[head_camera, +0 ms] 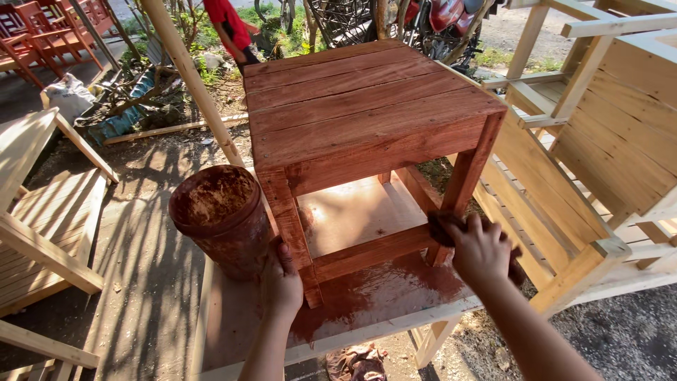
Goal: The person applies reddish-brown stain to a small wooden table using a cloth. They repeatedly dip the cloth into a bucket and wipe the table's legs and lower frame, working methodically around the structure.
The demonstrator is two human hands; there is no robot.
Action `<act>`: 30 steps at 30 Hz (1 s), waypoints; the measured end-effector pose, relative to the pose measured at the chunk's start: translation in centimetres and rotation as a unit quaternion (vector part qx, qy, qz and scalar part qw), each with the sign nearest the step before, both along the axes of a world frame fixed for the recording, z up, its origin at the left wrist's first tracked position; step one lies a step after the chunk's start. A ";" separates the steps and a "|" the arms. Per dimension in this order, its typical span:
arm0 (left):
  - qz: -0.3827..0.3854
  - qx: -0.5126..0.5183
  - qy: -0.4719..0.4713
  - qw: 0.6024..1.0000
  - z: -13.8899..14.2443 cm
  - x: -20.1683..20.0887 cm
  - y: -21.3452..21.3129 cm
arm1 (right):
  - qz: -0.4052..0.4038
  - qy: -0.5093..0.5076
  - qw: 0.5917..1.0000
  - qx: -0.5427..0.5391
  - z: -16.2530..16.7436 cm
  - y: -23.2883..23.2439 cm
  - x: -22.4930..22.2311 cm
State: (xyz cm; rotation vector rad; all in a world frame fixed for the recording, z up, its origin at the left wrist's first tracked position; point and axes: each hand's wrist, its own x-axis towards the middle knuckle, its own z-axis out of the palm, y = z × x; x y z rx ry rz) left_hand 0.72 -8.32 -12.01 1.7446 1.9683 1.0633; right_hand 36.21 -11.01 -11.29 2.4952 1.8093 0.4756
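A small reddish-brown stained wooden table [367, 106] stands on a pale wooden board [367, 328] that is wet with red stain. My right hand [483, 250] is closed on a dark stained rag [441, 229] and presses it against the bottom of the table's front right leg. My left hand [281, 282] rests by the base of the front left leg, fingers touching the stain-caked bucket [222, 215] that stands beside it. The bucket holds brown stain.
Unpainted wooden chairs [599, 141] crowd the right side, and bare wooden frames [42, 233] sit at left. A slanted wooden post [194, 77] rises behind the bucket. A person in a red shirt [229, 28] stands at the back. A crumpled cloth [356, 363] lies on the ground.
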 end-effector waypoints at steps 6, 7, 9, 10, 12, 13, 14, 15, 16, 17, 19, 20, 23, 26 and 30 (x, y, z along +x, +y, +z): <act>-0.021 -0.051 -0.086 0.995 -0.1 0.2 0.7 | -0.006 0.050 0.998 -0.034 -0.9 -0.1 1.6; -0.018 -0.030 -0.057 0.998 -0.2 0.5 0.8 | -0.003 0.032 0.999 -0.030 -0.1 0.0 2.2; -0.004 0.015 0.002 1.000 -0.3 0.7 0.8 | 0.015 -0.014 1.000 -0.016 2.0 0.6 2.9; 0.000 0.016 0.000 1.000 -0.3 0.7 0.7 | 0.026 -0.040 0.999 -0.008 3.2 0.7 2.8; 0.003 0.018 -0.005 1.000 -0.4 0.6 0.6 | 0.029 -0.047 0.998 0.012 5.6 0.7 2.6; 0.000 0.012 -0.004 1.000 -0.4 0.5 0.6 | 0.024 -0.029 0.999 0.025 6.8 0.6 2.4; -0.002 0.009 -0.003 1.000 -0.3 0.4 0.5 | 0.019 -0.010 0.999 0.040 8.1 0.6 2.3; -0.004 0.006 -0.001 1.000 -0.2 0.2 0.6 | 0.019 -0.010 0.998 0.053 9.4 0.7 2.4; -0.002 0.003 0.003 1.000 -0.2 0.2 0.6 | 0.019 -0.010 0.998 0.064 10.5 0.7 2.7; 0.000 0.000 0.006 1.000 -0.1 0.1 0.7 | 0.017 -0.011 0.997 0.074 11.4 0.7 2.8; -0.002 -0.003 0.005 1.000 -0.1 0.2 0.9 | 0.022 -0.071 0.996 0.057 12.7 1.1 3.0; -0.007 -0.006 -0.001 1.000 -0.2 0.3 1.0 | 0.024 -0.102 0.993 0.047 13.0 1.2 3.1; -0.009 -0.001 -0.055 0.998 -0.7 0.7 1.1 | 0.029 -0.079 0.996 0.035 13.4 1.0 3.2; -0.004 0.059 -0.036 0.998 -1.1 0.6 1.3 | 0.031 -0.043 0.998 0.023 14.0 -0.1 3.3; -0.004 0.057 -0.017 0.998 -1.5 0.7 1.6 | 0.029 -0.107 0.994 0.006 15.4 -1.4 3.3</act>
